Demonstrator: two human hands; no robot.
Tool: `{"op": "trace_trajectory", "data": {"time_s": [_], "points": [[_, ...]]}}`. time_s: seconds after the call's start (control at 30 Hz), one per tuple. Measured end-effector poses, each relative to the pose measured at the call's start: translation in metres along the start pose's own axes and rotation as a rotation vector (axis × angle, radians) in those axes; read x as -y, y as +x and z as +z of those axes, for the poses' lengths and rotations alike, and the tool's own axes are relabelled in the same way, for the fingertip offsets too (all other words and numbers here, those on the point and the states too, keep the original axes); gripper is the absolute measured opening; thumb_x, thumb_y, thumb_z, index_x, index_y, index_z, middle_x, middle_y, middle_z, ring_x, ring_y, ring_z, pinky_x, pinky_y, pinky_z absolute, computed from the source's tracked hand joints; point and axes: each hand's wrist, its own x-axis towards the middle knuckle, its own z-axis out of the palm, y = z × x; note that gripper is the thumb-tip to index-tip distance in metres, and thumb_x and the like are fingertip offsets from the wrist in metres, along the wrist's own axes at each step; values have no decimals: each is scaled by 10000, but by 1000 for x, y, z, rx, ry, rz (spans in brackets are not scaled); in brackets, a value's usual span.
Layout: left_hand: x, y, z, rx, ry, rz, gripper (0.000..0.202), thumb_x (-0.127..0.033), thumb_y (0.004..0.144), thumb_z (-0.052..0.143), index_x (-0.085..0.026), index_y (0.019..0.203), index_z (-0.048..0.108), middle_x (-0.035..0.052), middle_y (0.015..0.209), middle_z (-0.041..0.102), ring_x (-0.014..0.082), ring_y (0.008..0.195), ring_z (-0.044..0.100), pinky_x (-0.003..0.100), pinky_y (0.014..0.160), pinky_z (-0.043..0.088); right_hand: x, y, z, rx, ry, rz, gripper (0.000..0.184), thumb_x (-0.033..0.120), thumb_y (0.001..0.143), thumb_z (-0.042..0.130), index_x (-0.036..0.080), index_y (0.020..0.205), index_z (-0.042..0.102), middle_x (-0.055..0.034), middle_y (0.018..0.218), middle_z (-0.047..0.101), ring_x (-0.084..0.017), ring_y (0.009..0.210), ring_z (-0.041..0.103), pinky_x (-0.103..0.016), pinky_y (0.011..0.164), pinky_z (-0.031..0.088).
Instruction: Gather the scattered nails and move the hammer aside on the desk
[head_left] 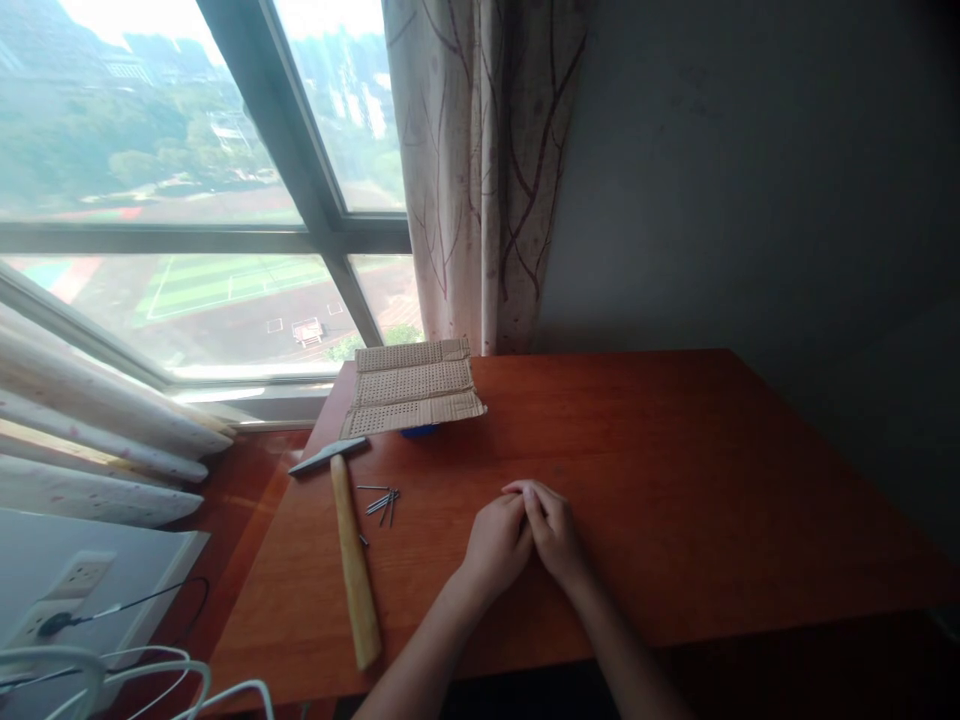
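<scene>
My left hand [496, 538] and my right hand [553, 530] rest together on the wooden table, folded with their fingers closed against each other. No object shows between them. To the left of my hands lies a small pile of metal nails [385, 502]. Further left is a hammer [352, 570] with a wooden handle pointing towards me and a grey metal head at the far end. Beyond the nails, a piece of cardboard [416, 385] with rows of holes sits on a blue thing [418, 431], mostly hidden underneath.
The reddish-brown table [675, 480] extends to the right of my hands. A window [225, 290] and curtains [450, 170] stand behind and to the left. White cables [187, 675] and a wall socket [79, 575] are at the lower left.
</scene>
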Motion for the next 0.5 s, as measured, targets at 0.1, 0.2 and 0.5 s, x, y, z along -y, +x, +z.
{"op": "trace_trajectory", "data": {"time_s": [0.1, 0.2, 0.5], "points": [[1, 0, 1, 5, -1, 1, 207, -187, 911, 460, -153, 870, 660, 88, 880, 709, 185, 756, 634, 264, 692, 456, 0, 0, 0, -3, -4, -2, 381, 342, 1028, 357, 217, 1027, 717, -72, 1027, 733, -198, 956, 674, -301, 867, 505], [1, 1, 1, 2, -4, 2, 213, -189, 918, 453, -154, 883, 659, 89, 890, 710, 189, 773, 639, 268, 707, 460, 0, 0, 0, -1, -5, -6, 378, 342, 1029, 359, 220, 1031, 717, -73, 1028, 735, -199, 958, 674, -307, 866, 506], [0, -1, 0, 11, -5, 10, 185, -175, 899, 463, -159, 894, 647, 87, 893, 707, 199, 798, 645, 281, 725, 471, -1, 1, -1, -4, -4, -7, 373, 354, 1026, 370, 217, 1029, 718, -75, 1034, 736, -196, 947, 680, -308, 868, 510]]}}
